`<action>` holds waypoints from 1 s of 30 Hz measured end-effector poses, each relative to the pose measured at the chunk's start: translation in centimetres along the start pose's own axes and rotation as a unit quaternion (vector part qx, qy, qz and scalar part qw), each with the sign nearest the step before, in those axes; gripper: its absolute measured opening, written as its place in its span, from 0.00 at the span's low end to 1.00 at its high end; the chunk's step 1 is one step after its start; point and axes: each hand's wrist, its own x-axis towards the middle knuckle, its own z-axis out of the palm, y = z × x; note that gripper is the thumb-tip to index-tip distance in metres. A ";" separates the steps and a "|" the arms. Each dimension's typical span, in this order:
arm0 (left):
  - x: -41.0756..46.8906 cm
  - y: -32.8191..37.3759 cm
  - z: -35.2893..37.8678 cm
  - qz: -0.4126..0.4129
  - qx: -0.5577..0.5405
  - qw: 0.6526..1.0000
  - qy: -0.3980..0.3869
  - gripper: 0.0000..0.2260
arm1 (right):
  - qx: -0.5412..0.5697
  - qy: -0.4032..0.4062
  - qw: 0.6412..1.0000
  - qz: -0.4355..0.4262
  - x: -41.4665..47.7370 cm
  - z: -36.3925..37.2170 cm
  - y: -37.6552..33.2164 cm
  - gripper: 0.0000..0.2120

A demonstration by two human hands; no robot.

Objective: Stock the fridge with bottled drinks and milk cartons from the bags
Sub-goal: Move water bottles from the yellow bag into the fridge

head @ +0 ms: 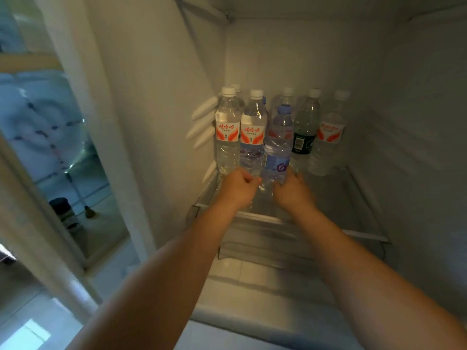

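Inside an open fridge, both arms reach to a glass shelf [328, 188]. The left hand [240, 185] and right hand [293, 188] are both clamped round the base of a clear plastic water bottle w/ blue cap [276, 147], blue label low on its body, upright at the shelf's front-centre. Behind it stand more clear bottles w/ white caps: two w/ red-and-white labels [240, 132] at left, one w/ a dark green label [304, 137], another red-and-white-labelled bottle [328, 133] at right.
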 end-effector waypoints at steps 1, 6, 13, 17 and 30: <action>-1.2 0.2 -0.2 0.008 0.005 1.000 -0.013 0.07 | 0.017 -0.004 1.000 -0.006 -0.9 -0.2 -0.4 0.29; -6.9 -1.1 -2.4 0.105 0.263 0.958 0.055 0.25 | -0.046 0.009 0.997 -0.058 -6.7 -0.9 -1.3 0.33; -16.7 -3.8 -5.7 0.098 0.326 0.940 -0.028 0.34 | -0.122 0.022 0.989 -0.085 -17.3 -0.7 -1.0 0.34; -23.5 -5.3 -6.2 0.103 0.348 0.931 -0.045 0.35 | -0.128 0.000 0.989 -0.076 -24.5 -0.3 0.4 0.33; -42.3 -10.4 -6.1 0.044 0.283 0.954 -0.085 0.37 | -0.106 -0.071 0.987 -0.092 -44.6 0.0 6.3 0.30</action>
